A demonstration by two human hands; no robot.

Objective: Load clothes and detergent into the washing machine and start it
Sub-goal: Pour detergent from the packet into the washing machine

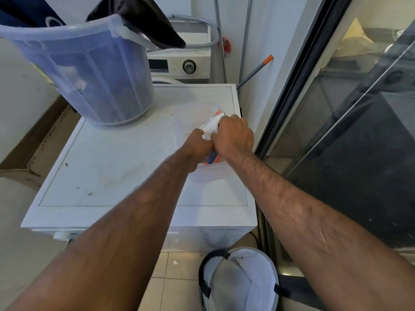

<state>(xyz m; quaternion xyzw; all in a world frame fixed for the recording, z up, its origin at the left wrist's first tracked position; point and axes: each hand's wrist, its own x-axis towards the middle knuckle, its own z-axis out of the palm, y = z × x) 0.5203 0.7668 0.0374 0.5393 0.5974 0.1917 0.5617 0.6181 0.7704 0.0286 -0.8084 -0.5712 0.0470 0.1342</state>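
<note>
A white, orange and blue detergent packet [211, 126] stands in a clear plastic container [211, 173] on the right side of the white washing machine top [107, 167]. My left hand [198, 143] and my right hand [233, 133] both grip the crumpled top of the packet, knuckles touching. A translucent blue bucket [89, 70] with dark clothes in it stands at the machine's back left, and a dark garment [155, 25] hangs over its rim.
A second washing machine with a dial [189, 66] stands behind. A white laundry basket [240, 281] sits on the tiled floor in front. Cardboard [45, 144] leans at the left. A glass sliding door [336, 108] runs along the right, with an orange-tipped mop handle [258, 70] beside it.
</note>
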